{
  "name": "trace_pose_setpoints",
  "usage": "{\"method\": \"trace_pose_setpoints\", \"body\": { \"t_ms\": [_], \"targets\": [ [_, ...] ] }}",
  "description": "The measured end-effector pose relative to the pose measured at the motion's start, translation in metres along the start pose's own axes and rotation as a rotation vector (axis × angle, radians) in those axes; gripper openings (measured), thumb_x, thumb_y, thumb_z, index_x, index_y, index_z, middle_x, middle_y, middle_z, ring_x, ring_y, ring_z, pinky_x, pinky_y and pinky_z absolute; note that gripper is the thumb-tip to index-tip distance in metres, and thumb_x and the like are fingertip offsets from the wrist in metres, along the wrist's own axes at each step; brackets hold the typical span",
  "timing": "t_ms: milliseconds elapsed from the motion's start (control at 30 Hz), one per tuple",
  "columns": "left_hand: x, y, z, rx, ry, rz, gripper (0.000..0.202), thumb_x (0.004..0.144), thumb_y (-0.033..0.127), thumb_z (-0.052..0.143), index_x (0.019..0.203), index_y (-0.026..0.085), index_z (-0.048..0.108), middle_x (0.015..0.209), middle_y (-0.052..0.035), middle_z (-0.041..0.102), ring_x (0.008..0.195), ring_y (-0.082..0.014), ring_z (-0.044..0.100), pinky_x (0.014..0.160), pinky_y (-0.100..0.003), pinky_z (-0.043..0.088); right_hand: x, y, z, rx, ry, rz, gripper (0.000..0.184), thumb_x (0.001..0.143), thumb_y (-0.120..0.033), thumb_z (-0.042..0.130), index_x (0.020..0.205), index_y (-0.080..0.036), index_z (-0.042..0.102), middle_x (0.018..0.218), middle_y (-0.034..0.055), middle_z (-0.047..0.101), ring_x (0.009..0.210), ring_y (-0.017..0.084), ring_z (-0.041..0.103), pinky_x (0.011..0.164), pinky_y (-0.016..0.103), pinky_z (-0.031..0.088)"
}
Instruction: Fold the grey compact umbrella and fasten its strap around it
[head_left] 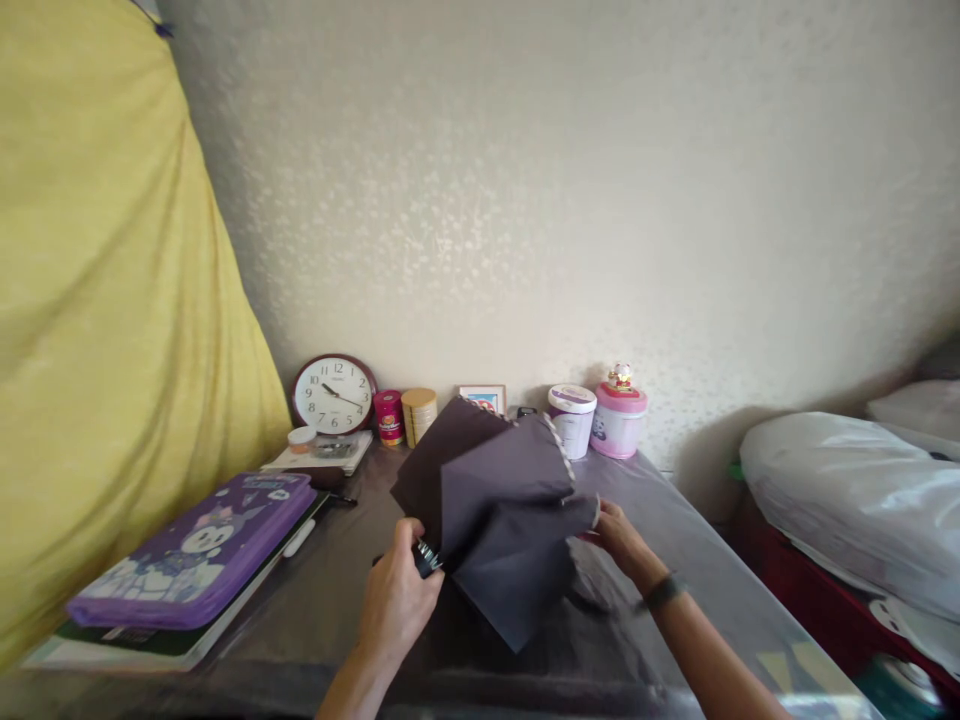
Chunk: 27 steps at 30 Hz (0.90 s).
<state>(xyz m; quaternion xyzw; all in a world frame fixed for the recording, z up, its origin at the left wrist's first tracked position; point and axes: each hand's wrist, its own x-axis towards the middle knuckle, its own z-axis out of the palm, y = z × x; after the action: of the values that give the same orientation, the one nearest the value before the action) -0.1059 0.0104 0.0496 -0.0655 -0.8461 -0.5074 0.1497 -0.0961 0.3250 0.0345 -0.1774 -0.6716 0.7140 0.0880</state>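
Note:
A dark umbrella (pixel 510 500) with a patterned trim along its edge hangs loosely folded above the table, its canopy panels flopping in several directions. Wrapped round its black handle, my left hand (pixel 401 585) is closed at the near left of the canopy. On the other side, my right hand (pixel 619 540), with a dark band at the wrist, is closed on a rolled edge of the fabric. Its fingertips are partly hidden behind the cloth. The folds cover the umbrella's shaft and ribs.
A purple zip case (pixel 199 550) lies on books at the left. Along the wall stand a round clock (pixel 334 393), a red can (pixel 389 418), a yellow-lidded container (pixel 419 415), a white tub (pixel 572 420) and a pink tub (pixel 619 425). White bags (pixel 855 500) bulge at the right.

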Motion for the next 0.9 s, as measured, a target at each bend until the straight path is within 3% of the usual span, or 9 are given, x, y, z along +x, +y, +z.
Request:
{"method": "trace_pose_setpoints", "body": {
  "t_ms": [100,167,233,367,500,733,900],
  "targets": [
    [0.000,0.001,0.004,-0.382,-0.130,-0.166,0.028,0.057,0.016,0.062,0.079,0.023,0.047,0.065,0.0039,0.059,0.055,-0.0125,0.055,0.050,-0.020,0.035,0.002,0.001,-0.001,0.006,-0.005,0.018,0.016,0.060,-0.025,0.067,0.074,-0.017,0.063,0.074,0.0036,0.068,0.074,0.018,0.064,0.070,0.031,0.051],
    [0.001,0.002,0.008,-0.617,-0.277,-0.297,0.023,0.060,0.026,0.062,0.071,0.022,0.042,0.049,0.0090,0.049,0.035,-0.0063,0.038,0.037,-0.017,0.022,0.003,0.001,-0.001,0.019,-0.016,0.031,0.016,0.062,-0.026,0.068,0.074,-0.017,0.063,0.076,0.0048,0.068,0.075,0.018,0.064,0.070,0.031,0.051],
    [0.001,0.002,0.009,-0.718,-0.378,-0.359,0.023,0.064,0.034,0.058,0.066,0.022,0.039,0.042,0.0112,0.041,0.028,-0.0029,0.023,0.034,-0.017,0.012,0.002,0.001,0.000,0.014,-0.040,0.044,0.016,0.063,-0.027,0.068,0.075,-0.017,0.063,0.075,0.0049,0.067,0.074,0.017,0.064,0.070,0.030,0.051],
    [-0.001,0.001,0.006,-0.801,-0.477,-0.372,0.029,0.067,0.040,0.057,0.056,0.020,0.039,0.041,0.0096,0.039,0.028,0.0001,0.019,0.034,-0.018,0.013,0.000,0.001,0.004,-0.012,-0.092,0.023,0.016,0.066,-0.030,0.068,0.073,-0.017,0.062,0.071,0.0027,0.066,0.070,0.016,0.063,0.068,0.028,0.051],
    [-0.003,0.002,0.003,-0.836,-0.516,-0.364,0.030,0.068,0.038,0.059,0.055,0.018,0.041,0.042,0.0085,0.042,0.029,0.0010,0.019,0.035,-0.019,0.012,0.000,0.002,0.006,0.048,-0.129,0.042,0.021,0.069,-0.035,0.069,0.077,-0.018,0.061,0.080,0.0056,0.068,0.076,0.017,0.065,0.071,0.031,0.052],
    [-0.007,0.001,0.004,-0.789,-0.526,-0.304,0.021,0.071,0.031,0.060,0.066,0.019,0.043,0.046,0.0087,0.046,0.032,-0.0002,0.024,0.038,-0.019,0.011,0.002,-0.004,0.004,0.054,-0.006,0.030,0.021,0.071,-0.037,0.067,0.076,-0.017,0.063,0.079,0.0061,0.068,0.076,0.017,0.065,0.069,0.028,0.052],
    [-0.010,0.003,0.007,-0.885,-0.633,-0.379,0.026,0.071,0.034,0.057,0.061,0.019,0.039,0.043,0.0093,0.042,0.031,0.0001,0.019,0.038,-0.020,0.012,-0.001,-0.012,0.001,0.073,0.087,-0.089,0.029,0.069,-0.044,0.066,0.079,-0.017,0.065,0.083,0.0064,0.069,0.079,0.017,0.064,0.066,0.026,0.050]
  ]
}}
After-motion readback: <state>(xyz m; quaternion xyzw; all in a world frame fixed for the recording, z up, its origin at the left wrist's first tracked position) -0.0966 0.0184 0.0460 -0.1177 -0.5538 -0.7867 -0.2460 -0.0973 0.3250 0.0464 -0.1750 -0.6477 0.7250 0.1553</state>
